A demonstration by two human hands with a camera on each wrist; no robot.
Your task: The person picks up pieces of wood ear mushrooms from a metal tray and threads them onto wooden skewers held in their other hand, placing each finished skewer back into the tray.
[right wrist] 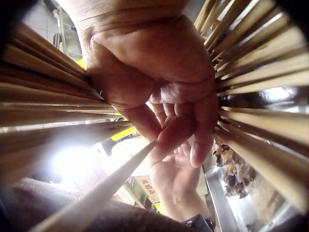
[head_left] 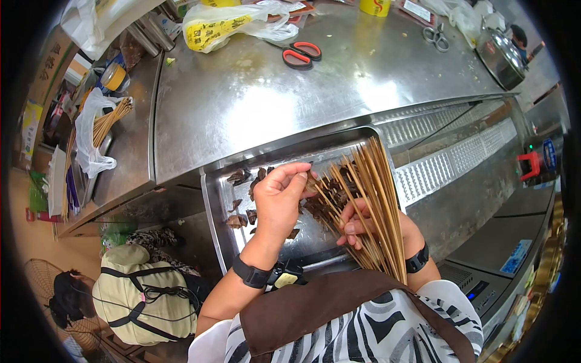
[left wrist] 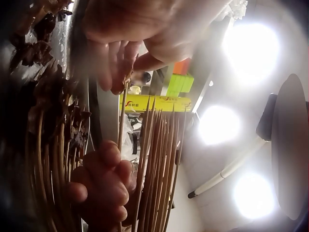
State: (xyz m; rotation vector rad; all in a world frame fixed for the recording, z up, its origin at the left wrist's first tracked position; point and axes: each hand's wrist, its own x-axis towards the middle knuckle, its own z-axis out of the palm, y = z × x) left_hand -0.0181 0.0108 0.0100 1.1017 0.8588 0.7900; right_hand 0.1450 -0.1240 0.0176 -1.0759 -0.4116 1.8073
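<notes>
two hands: left hand (head_left: 277,196) clamped, finger and thumb on one dark morsel (left wrist: 126,79) at the tip of one skewer (left wrist: 122,118); right hand (head_left: 362,225) clamped on that skewer lower down. one metal tray (head_left: 211,202) below, holding several loose dark pieces (head_left: 236,221). skewer bundle (head_left: 382,209) by right hand, too crowded to count. worktop (head_left: 212,109) beyond: two scissors (head_left: 302,54), one pot (head_left: 501,58).

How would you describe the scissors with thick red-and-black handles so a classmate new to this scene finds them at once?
Start at the wide, shiny stainless-steel counter, then find the white plastic bag with yellow printing at its far side. The scissors lie just right of that bag. Their red-and-black loops set them apart from the plain grey scissors farther right.
</notes>
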